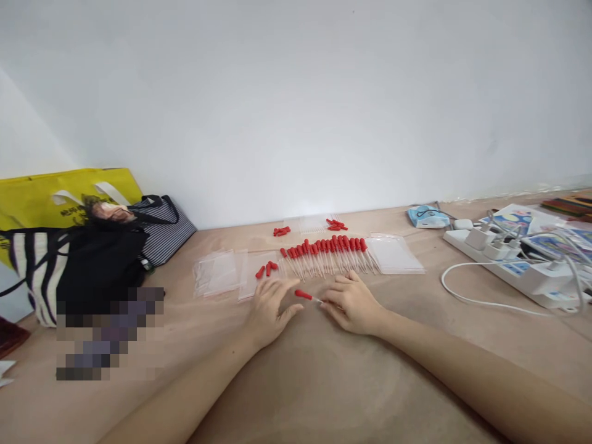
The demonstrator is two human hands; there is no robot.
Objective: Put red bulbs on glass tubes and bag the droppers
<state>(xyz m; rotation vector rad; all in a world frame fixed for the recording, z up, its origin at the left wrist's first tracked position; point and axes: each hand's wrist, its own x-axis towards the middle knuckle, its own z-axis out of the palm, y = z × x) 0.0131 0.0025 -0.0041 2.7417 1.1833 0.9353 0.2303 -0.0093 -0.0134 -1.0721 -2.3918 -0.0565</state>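
My right hand (349,303) pinches the thin clear tube of a dropper with a red rubber bulb (303,295). The bulb points left toward my left hand (272,311), whose thumb and fingers are spread apart with nothing between them. Just beyond the hands lies a row of droppers (330,246), red bulbs away from me and clear tubes toward me. Several loose red bulbs (268,268) rest on a clear zip bag (247,285) by my left fingers. Farther back are two more small groups, red bulbs (281,232) and other red bulbs (337,225), near some clear tubes (314,226).
Clear zip bags (215,271) lie left of the row, and a stack of bags (395,254) lies right. A power strip (513,271) with chargers and a white cable (481,306) occupies the right side, near a blue mask (428,217). Bags (106,271) crowd the left.
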